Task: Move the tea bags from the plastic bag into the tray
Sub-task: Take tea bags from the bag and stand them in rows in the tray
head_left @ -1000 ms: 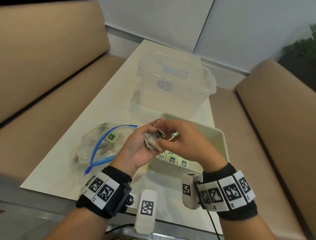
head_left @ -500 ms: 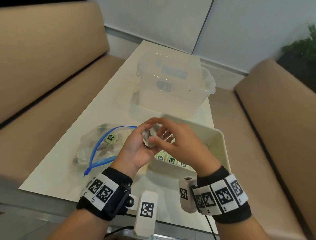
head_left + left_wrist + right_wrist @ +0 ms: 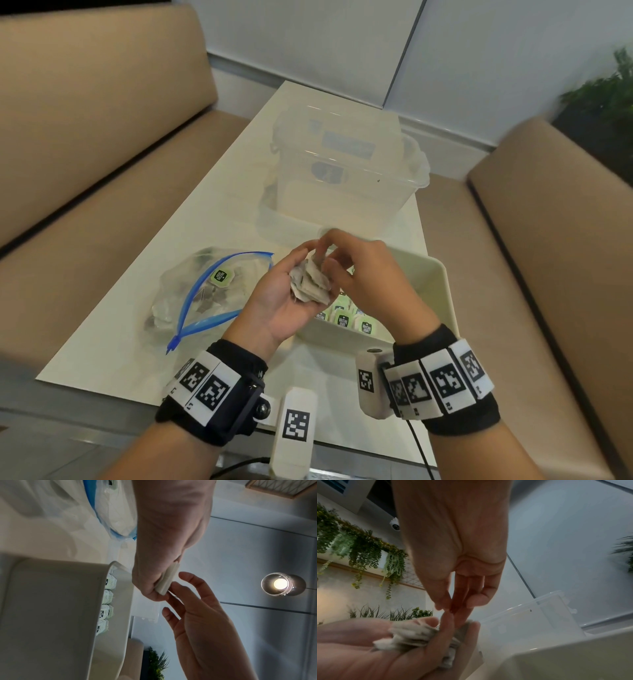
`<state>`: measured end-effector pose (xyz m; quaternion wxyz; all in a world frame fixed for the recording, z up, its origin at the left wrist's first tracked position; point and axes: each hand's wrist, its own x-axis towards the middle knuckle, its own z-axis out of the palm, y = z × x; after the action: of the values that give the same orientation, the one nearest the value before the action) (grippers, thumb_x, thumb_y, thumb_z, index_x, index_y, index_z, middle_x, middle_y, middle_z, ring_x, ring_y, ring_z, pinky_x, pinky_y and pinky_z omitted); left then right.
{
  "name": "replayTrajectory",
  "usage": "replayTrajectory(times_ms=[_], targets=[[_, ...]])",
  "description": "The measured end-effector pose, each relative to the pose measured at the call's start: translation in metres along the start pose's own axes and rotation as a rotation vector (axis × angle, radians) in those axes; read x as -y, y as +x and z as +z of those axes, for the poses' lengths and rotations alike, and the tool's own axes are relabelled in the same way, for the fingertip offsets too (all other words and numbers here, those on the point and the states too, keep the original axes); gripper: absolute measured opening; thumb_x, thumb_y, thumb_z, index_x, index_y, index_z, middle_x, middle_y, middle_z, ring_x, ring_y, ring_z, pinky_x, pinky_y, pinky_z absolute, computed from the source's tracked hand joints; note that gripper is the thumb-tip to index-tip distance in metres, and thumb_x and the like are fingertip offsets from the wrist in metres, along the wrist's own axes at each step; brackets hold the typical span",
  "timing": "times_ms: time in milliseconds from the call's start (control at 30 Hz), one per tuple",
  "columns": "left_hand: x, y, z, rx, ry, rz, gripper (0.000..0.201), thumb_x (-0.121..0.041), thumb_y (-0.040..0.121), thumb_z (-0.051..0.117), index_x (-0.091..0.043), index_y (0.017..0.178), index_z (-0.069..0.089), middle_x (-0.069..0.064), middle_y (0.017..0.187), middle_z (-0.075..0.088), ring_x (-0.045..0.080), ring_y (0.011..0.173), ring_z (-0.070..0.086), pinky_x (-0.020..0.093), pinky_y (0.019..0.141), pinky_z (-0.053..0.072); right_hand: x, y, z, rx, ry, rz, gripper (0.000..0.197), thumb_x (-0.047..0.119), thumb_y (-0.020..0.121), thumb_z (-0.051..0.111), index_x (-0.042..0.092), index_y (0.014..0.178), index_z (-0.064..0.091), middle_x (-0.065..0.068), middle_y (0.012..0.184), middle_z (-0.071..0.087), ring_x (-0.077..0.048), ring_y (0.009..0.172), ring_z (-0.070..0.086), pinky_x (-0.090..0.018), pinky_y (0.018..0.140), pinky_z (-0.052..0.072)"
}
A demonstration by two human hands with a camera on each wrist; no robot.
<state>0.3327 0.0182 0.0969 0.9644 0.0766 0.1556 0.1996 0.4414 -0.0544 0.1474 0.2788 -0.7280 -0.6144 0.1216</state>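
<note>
A small bunch of tea bags (image 3: pixel 310 282) is cupped in the left hand (image 3: pixel 284 301), which is turned palm up with its fingers curled round the bunch, above the near left corner of the tray (image 3: pixel 435 291). The right hand (image 3: pixel 363 274) is held just to the right of it, palm down, and its fingertips (image 3: pixel 443 607) are brought together at the top of the bunch; whether a bag is actually pinched between them cannot be told, since the contact is hidden in the head view and blurred in the right wrist view. In the left wrist view the edges of the held bags (image 3: pixel 167 580) are seen clamped against the left palm, with the fingers of the right hand (image 3: pixel 193 609) spread loosely beside them. In the tray, a cream rectangular bin on the counter (image 3: pixel 239 192), a row of tea bags with green labels (image 3: pixel 344 318) is stood upright along the near wall. To the left of the hands, the plastic bag (image 3: pixel 205 294) is lain on the counter with its blue zip strip open, and more tea bags are seen through it, 1 green label (image 3: pixel 221 275) facing up. Beyond the tray, at the far end of the counter, a clear lidded storage box (image 3: pixel 346 178) is placed. Tan upholstered benches (image 3: pixel 85 137) are set on both sides of the counter, and a green plant (image 3: pixel 606 102) is seen at the far right.
</note>
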Motion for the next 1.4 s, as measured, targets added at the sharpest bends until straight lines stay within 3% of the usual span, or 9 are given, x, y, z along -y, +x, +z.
replayTrajectory(times_ms=[100,267,500,633,767,900,1067,1233,1400], targets=[[0.003,-0.002,0.005,-0.021,0.071,0.061,0.021,-0.017,0.079,0.056,-0.016,0.098,0.064,0.011,0.086,0.066,0.022,0.070,0.065,0.030,0.060,0.057,-0.002,0.000,-0.005,0.063,-0.026,0.005,0.027,0.002,0.084,0.051,0.023,0.075,0.065,-0.001,0.071,0.068,-0.020,0.068,0.063,-0.038,0.068,0.051],[0.005,-0.001,0.006,-0.080,0.115,0.026,0.019,-0.020,0.089,0.052,-0.008,0.102,0.060,0.011,0.084,0.069,0.020,0.066,0.070,0.024,0.054,0.055,0.004,-0.005,-0.003,0.093,0.086,0.011,0.007,0.016,0.080,0.063,0.021,0.085,0.064,0.003,0.074,0.069,-0.012,0.069,0.064,-0.035,0.067,0.053],[0.008,-0.004,0.010,-0.080,0.084,0.014,0.025,-0.021,0.098,0.043,-0.006,0.087,0.060,0.008,0.069,0.069,0.014,0.055,0.067,0.019,0.048,0.051,0.003,-0.003,0.001,0.036,0.018,-0.016,0.014,0.012,0.076,0.062,0.023,0.085,0.059,0.004,0.070,0.068,-0.015,0.067,0.065,-0.038,0.063,0.054],[0.005,-0.004,0.004,-0.101,0.056,0.011,0.022,-0.020,0.091,0.052,-0.008,0.108,0.060,0.011,0.094,0.068,0.021,0.075,0.067,0.029,0.092,0.050,0.002,0.000,-0.007,-0.012,-0.047,-0.068,0.016,0.005,0.079,0.057,0.019,0.083,0.061,0.001,0.076,0.064,-0.017,0.068,0.062,-0.038,0.062,0.052],[0.003,-0.005,0.004,-0.100,0.048,0.025,0.032,-0.014,0.076,0.059,-0.012,0.108,0.064,0.017,0.103,0.063,0.032,0.092,0.061,0.035,0.070,0.057,0.000,0.007,-0.027,0.007,-0.108,-0.116,0.025,-0.002,0.081,0.052,0.015,0.078,0.070,0.003,0.082,0.056,-0.011,0.067,0.053,-0.027,0.065,0.047],[0.004,-0.007,0.008,-0.068,0.052,-0.019,0.030,-0.015,0.074,0.059,-0.010,0.102,0.066,0.014,0.113,0.054,0.033,0.106,0.051,0.031,0.063,0.057,0.001,0.012,-0.046,0.117,-0.108,-0.081,0.008,0.012,0.078,0.068,0.018,0.081,0.070,0.006,0.085,0.056,-0.006,0.068,0.054,-0.018,0.066,0.047],[0.009,-0.007,0.013,-0.031,0.074,-0.050,0.027,-0.015,0.073,0.059,-0.010,0.098,0.067,0.015,0.105,0.061,0.032,0.095,0.059,0.030,0.059,0.057,-0.003,0.015,-0.056,0.127,-0.120,-0.030,0.035,0.001,0.077,0.065,0.029,0.093,0.051,0.005,0.085,0.061,-0.011,0.067,0.058,-0.032,0.066,0.055],[0.011,-0.008,0.016,-0.038,0.094,-0.057,0.026,-0.015,0.072,0.059,-0.010,0.096,0.066,0.014,0.089,0.063,0.031,0.084,0.061,0.030,0.059,0.057,-0.004,0.016,-0.064,0.079,-0.051,0.003,0.036,0.007,0.076,0.075,0.027,0.097,0.054,0.005,0.069,0.067,-0.005,0.052,0.058,-0.021,0.061,0.053],[0.003,-0.005,0.007,-0.078,0.110,-0.008,0.026,-0.014,0.073,0.057,-0.008,0.094,0.070,0.013,0.097,0.061,0.033,0.086,0.062,0.031,0.063,0.057,-0.006,0.018,-0.076,0.145,-0.144,0.036,0.028,0.007,0.082,0.070,0.028,0.090,0.052,0.006,0.085,0.063,-0.010,0.053,0.065,-0.024,0.058,0.056]])
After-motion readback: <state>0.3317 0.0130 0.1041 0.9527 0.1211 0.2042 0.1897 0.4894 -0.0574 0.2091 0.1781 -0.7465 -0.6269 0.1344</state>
